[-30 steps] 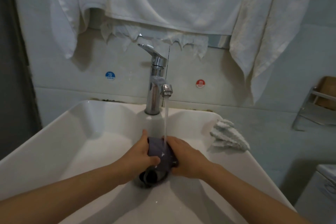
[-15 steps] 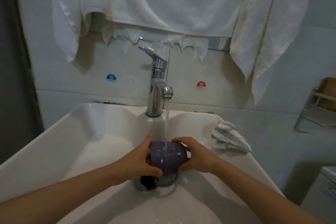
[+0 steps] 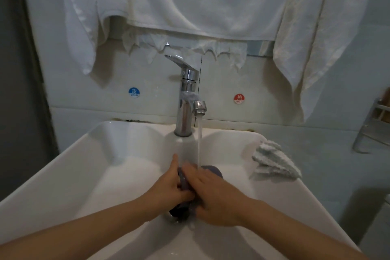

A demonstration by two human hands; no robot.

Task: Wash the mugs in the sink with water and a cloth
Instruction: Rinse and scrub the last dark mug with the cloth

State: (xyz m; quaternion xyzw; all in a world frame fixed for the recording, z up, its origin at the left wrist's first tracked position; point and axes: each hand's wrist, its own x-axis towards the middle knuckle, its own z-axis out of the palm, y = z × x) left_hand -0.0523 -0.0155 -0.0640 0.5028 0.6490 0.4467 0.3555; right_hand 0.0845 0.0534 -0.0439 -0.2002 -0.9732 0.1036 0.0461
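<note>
The step in hand is, in my judgement, rubbing and rinsing one mug (image 3: 184, 182) by bare hands, and to do it well the mug should be turned slowly so that every part of its wall passes under the water stream (image 3: 199, 143), with the open mouth tipped down toward the drain so the dirty water runs out. The cloth (image 3: 274, 164) lies on the rim of the sink (image 3: 84, 164), to the right of the faucet (image 3: 186, 99) and in front of it, well apart from both hands; the task asks for it, so it would be good to take it soon for the inside of the mug. Wet ceramic is slippery, so one hand should hold firmly while the other rubs. The dark purple mug is low in the basin, directly in front of the faucet, lying on its side between the hands, and the stream falls at its far end. The left hand (image 3: 171, 186) grips it from the left: its fingers (image 3: 185, 195) are curled round the wall, and one digit points up toward the faucet. The right hand (image 3: 213, 194) covers the mug from above; its fingers (image 3: 194, 175) lie close together, almost straight, pressed flat on the wall. The right thumb is hidden, so I cannot tell if it hooks under.
</note>
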